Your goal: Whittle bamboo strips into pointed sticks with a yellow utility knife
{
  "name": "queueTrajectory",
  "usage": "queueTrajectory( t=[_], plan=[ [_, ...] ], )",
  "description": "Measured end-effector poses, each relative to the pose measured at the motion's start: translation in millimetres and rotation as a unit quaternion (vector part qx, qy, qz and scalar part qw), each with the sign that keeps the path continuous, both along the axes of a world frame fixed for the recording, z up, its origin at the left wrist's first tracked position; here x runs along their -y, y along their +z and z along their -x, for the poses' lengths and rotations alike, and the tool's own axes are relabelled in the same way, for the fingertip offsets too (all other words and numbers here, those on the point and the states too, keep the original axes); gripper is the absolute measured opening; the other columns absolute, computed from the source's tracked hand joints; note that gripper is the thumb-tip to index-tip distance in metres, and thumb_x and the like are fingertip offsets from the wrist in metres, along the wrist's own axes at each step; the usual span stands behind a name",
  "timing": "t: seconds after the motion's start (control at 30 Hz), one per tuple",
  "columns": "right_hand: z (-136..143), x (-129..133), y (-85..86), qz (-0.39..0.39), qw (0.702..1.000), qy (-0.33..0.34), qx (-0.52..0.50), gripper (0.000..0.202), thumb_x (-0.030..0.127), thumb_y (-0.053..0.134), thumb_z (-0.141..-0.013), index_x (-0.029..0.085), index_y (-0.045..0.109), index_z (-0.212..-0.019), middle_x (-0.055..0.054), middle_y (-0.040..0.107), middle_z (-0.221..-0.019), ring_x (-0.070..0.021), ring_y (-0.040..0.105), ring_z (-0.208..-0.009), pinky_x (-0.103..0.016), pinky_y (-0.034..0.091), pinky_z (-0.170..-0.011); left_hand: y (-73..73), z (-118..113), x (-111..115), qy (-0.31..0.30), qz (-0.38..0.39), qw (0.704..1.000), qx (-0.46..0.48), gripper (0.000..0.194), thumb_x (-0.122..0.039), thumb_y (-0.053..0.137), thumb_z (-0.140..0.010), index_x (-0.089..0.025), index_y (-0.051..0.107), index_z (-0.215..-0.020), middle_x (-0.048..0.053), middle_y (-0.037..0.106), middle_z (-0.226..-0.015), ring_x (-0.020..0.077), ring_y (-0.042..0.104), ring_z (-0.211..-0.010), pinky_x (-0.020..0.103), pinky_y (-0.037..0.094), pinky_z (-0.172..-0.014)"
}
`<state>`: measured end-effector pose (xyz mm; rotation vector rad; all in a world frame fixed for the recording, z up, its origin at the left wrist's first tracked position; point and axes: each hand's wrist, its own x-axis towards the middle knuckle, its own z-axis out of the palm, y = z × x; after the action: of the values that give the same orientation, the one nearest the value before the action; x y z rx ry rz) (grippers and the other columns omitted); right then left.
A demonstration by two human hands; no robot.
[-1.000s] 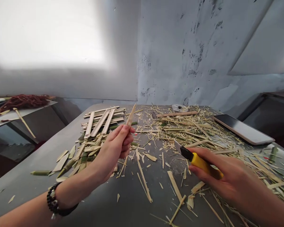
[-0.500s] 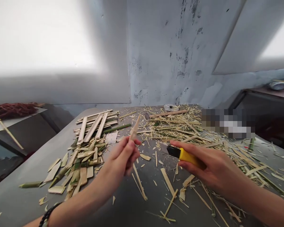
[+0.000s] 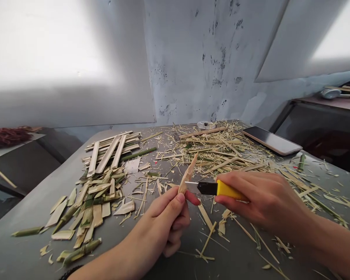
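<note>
Near the middle of the head view, my left hand [image 3: 170,217] pinches the lower end of a pale, pointed bamboo piece [image 3: 189,173], its tip slanting up and slightly right. My right hand [image 3: 259,196] is wrapped round a yellow and black utility knife [image 3: 226,189]. The knife's blade [image 3: 191,182] points left and touches or nearly touches the right edge of the bamboo piece, just above my left thumb.
Long bamboo strips [image 3: 107,153] lie at the table's back left, with short bamboo pieces [image 3: 87,212] in front. Thin shavings [image 3: 218,149] cover the back middle and right. A phone [image 3: 271,140] and a clear spool [image 3: 205,125] lie farther back.
My left hand has moved right and nearer to me with the bamboo piece. The knife blade, earlier apart from the piece, is now at its edge. The view has shifted slightly.
</note>
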<state>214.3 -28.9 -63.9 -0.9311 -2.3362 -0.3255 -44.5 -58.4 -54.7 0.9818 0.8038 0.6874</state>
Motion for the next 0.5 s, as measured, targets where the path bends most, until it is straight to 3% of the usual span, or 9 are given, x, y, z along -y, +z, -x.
queueTrajectory(
  t=[0.33,0.5],
  plan=[
    [-0.8,-1.8,-1.5,-0.042,0.998,-0.03,0.045,0.03,0.05,0.051,-0.107,0.022,0.061,-0.106,0.001,0.073,-0.086,-0.0142,0.063,-0.061,-0.031,0.033,-0.059,-3.0,0.8,0.9,-0.004,0.013,1.0,-0.011,0.03,-0.046,0.041,-0.109,-0.024,0.057,-0.097,-0.011,0.032,-0.063,0.0053,0.012,-0.044,0.016,0.014,-0.037],
    [-1.5,-3.8,2.4,-0.056,0.995,-0.057,0.061,0.034,0.053,0.049,-0.107,0.024,0.06,-0.094,0.004,0.064,-0.07,-0.0146,0.059,-0.057,-0.03,0.03,-0.057,2.4,-0.6,-6.4,-0.01,0.043,0.999,-0.025,0.03,-0.045,0.041,-0.109,-0.024,0.053,-0.091,-0.012,0.029,-0.061,0.0056,0.008,-0.043,0.015,0.011,-0.036]
  ],
)
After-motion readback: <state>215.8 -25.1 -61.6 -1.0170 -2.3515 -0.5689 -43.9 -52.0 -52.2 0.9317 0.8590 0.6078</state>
